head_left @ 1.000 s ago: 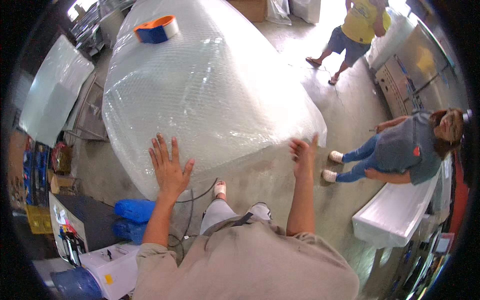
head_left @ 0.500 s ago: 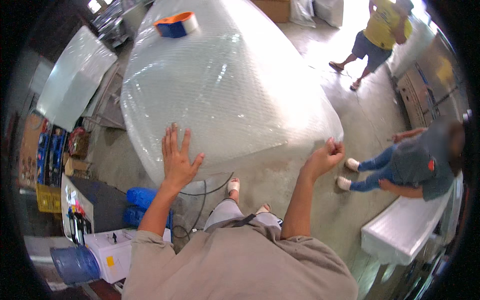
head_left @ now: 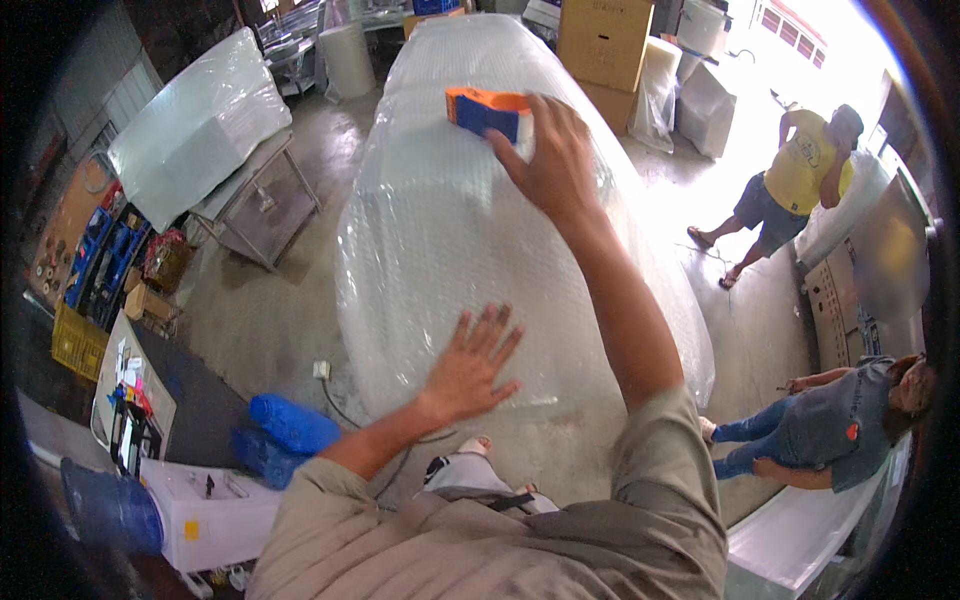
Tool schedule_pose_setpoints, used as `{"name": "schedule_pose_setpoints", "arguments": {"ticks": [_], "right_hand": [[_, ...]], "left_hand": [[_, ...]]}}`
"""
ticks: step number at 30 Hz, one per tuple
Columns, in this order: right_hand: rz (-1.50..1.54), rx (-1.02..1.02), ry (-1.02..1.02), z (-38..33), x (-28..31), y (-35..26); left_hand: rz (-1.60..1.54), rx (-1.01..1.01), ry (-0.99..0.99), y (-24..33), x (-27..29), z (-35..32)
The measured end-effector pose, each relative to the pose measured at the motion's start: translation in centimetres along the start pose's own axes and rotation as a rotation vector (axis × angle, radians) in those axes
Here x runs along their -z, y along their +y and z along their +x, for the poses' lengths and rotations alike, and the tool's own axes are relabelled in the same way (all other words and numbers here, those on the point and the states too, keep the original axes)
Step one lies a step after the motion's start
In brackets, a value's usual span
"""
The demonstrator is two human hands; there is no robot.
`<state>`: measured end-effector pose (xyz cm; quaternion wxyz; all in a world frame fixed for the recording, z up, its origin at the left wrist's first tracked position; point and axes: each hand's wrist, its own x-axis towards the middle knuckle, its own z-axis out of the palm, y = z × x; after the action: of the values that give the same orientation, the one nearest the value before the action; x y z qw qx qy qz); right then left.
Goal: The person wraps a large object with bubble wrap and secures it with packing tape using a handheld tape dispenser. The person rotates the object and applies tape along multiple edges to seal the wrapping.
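Note:
A long object wrapped in bubble wrap (head_left: 450, 220) stretches away from me. My left hand (head_left: 470, 365) lies flat on its near end, fingers spread. My right hand (head_left: 550, 155) reaches far forward over the top and touches an orange and blue tape dispenser (head_left: 485, 110) that rests on the wrap; the fingers curl at its right end, but whether they grip it is unclear.
A person in a yellow shirt (head_left: 800, 175) stands at the right. Another person in grey (head_left: 830, 430) bends low at the lower right beside a white wrapped piece (head_left: 800, 540). Cardboard boxes (head_left: 605, 45) stand behind. A wrapped panel on a metal stand (head_left: 200, 140) is at the left.
My right hand left the near right edge of the wrapped object and reached forward to the tape dispenser. My view moved closer over the object. The left hand stays pressed on the wrap.

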<state>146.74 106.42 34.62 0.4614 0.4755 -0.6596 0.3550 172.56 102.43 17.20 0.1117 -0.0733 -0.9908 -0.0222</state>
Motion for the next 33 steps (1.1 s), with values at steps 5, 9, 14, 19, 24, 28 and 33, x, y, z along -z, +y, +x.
{"name": "schedule_pose_setpoints", "arguments": {"ticks": [5,9,14,19,24,28,33], "right_hand": [[-0.151,-0.376,-0.649,6.7,-9.7,0.6],[0.208,-0.462,-0.394,-1.5,2.8,-5.7],[0.406,-0.814,-0.462,-16.6,15.4,-17.6],[0.498,-1.153,-0.353,-24.5,19.2,-24.2],[0.513,-1.437,-0.417,-27.2,21.0,-25.8],[0.391,-1.535,-0.351,-30.8,19.8,-24.8],[0.458,-1.692,-0.208,-37.3,17.7,-24.9]], "left_hand": [[-0.167,-0.003,0.353,-5.4,6.1,0.1],[-1.045,0.266,0.732,-12.0,11.0,2.9],[-1.886,0.171,-0.348,-10.3,10.9,3.0],[-1.658,0.238,-0.554,-4.4,8.7,0.4],[-1.041,0.245,-0.183,-1.7,6.1,3.4],[-0.171,0.022,0.508,-4.7,2.2,7.0],[0.244,0.041,0.629,-6.2,0.2,8.3]]}}
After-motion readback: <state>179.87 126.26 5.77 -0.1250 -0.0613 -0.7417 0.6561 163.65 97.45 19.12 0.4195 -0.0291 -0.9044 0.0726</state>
